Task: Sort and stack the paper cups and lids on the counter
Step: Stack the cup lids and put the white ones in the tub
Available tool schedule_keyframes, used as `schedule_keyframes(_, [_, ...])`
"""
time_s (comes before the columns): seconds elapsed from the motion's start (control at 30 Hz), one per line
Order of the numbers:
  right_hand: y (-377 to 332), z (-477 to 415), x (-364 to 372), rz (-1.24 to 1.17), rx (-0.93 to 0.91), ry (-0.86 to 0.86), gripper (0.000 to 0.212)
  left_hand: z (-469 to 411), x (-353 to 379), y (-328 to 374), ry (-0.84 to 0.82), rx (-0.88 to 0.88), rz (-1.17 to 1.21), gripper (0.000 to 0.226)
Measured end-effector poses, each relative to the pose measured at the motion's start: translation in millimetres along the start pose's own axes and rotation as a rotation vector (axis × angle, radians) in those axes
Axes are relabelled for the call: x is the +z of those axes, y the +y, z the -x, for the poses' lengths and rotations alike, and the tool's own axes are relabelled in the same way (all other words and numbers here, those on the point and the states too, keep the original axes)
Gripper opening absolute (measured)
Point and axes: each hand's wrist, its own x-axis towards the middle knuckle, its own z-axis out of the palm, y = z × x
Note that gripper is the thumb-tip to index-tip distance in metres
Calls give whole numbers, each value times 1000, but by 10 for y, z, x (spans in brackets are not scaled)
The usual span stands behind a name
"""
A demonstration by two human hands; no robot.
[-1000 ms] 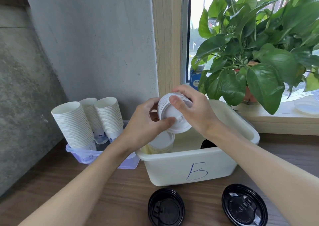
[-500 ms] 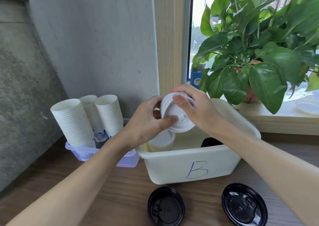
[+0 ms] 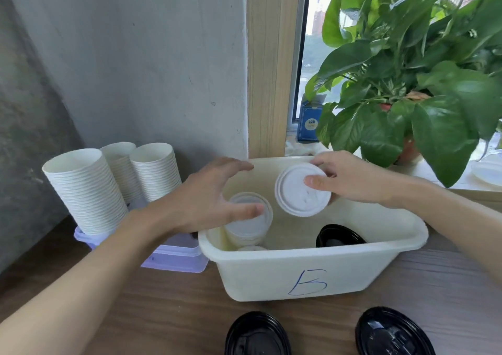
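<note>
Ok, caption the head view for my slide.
Right hand pinches a white lid above bin B while the open left hand reaches over stacked lids inside.

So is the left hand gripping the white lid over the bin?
No, the right hand pinches the white lid, while the left hand hovers spread open beside it.

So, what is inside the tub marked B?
A stack of white lids stands at its left, partly under the left hand, a black lid at its right. The right hand holds another white lid above. The front wall of the tub hides the floor.
</note>
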Motion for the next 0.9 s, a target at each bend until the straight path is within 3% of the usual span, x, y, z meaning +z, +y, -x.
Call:
schedule_keyframes(0.1, [74, -74, 47, 125, 81, -45, 18, -11, 30, -28, -22, 20, -39, 92])
schedule_keyframes(0.4, [112, -268, 224, 162, 234, -245, 26, -28, 47, 1, -47, 28, -137, 102])
schedule_keyframes(0.53, [164, -294, 285, 133, 258, -215, 28, -13, 44, 8, -47, 25, -138, 101])
schedule_keyframes(0.63, [145, -302, 301, 192, 213, -190, 26, -10, 43, 10, -53, 21, -144, 100])
schedule_keyframes(0.77, [36, -231, 290, 556, 55, -1, 29, -5, 48, 3, -55, 28, -143, 93])
schedule_keyframes(0.83, [-64, -148, 310, 528, -99, 98, 23, -4, 52, -5, -50, 32, -140, 88])
schedule_keyframes(0.9, [-166, -69, 365, 343, -171, 15, 16, -4, 56, -7, -43, 39, -144, 86])
